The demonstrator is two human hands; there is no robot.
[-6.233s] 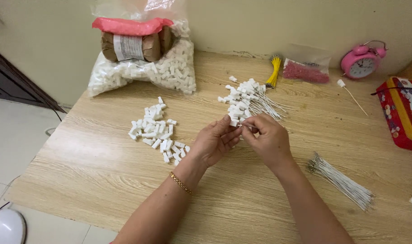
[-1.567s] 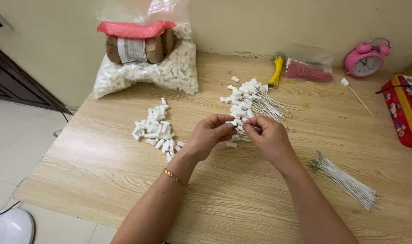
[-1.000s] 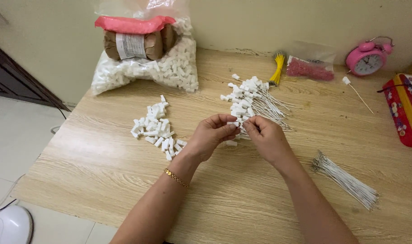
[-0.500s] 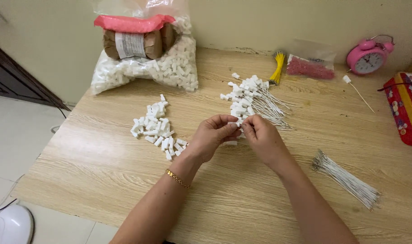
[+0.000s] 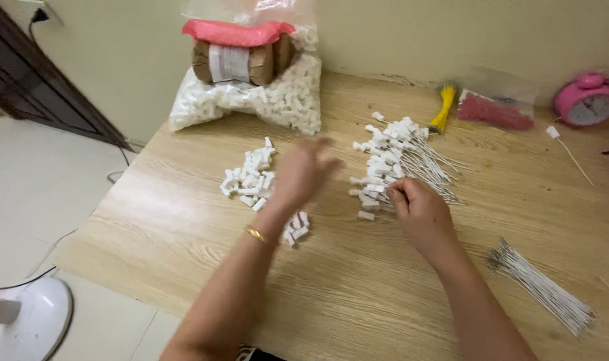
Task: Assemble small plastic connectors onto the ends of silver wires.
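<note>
1. the left hand (image 5: 301, 170) is blurry and hangs just above the table, fingers spread wide, holding nothing that shows.
2. the right hand (image 5: 418, 210) is curled, with its fingertips pinched at the near edge of the pile of thin white wires with small white plastic caps on their ends (image 5: 398, 160). i cannot tell just what it pinches.
3. a loose heap of little white plastic caps (image 5: 250, 179) lies just left of the left hand, and a few more sit under its wrist.
4. a thin gold bangle (image 5: 255, 234) is on the left wrist.
5. a bundle of bare thin grey wires (image 5: 542, 287) lies to the right, well apart from the right hand.
6. all of it rests on the light wooden table (image 5: 358, 294).
7. at the back sit a clear plastic bag full of white caps (image 5: 278, 100), a yellow bunch of ties (image 5: 443, 107) and a pink round alarm clock (image 5: 588, 103).
</note>
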